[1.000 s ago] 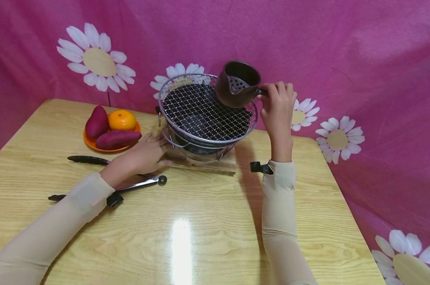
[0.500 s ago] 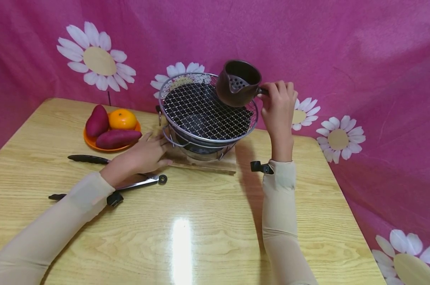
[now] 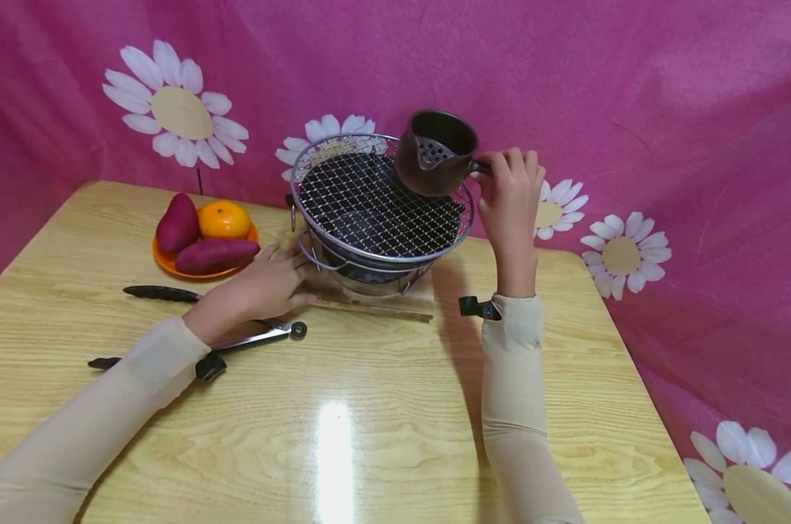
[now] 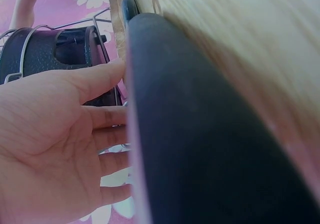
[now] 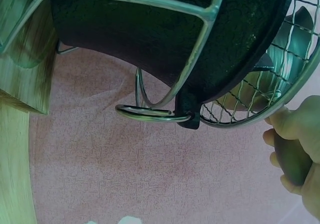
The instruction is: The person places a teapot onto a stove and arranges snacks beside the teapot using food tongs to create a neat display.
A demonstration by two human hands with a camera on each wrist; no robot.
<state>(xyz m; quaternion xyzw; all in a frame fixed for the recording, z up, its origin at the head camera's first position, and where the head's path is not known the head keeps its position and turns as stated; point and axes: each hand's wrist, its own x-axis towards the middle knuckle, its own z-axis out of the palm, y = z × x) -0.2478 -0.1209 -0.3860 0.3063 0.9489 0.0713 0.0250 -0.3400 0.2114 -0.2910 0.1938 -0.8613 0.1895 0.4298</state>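
Note:
In the head view my right hand grips the side handle of a dark brown teapot with a spout and a holed strainer wall inside. The pot sits at the right rear of the round wire mesh on a small charcoal grill. In the right wrist view, fingers curl round the handle. My left hand lies low beside the grill's left front, fingers spread and straight near the wooden board beneath it. The left wrist view shows that palm bare, holding nothing.
Tongs with black ends lie partly under my left forearm. An orange plate at the left bears purple sweet potatoes and a mandarin. A pink flowered cloth hangs behind the wooden table.

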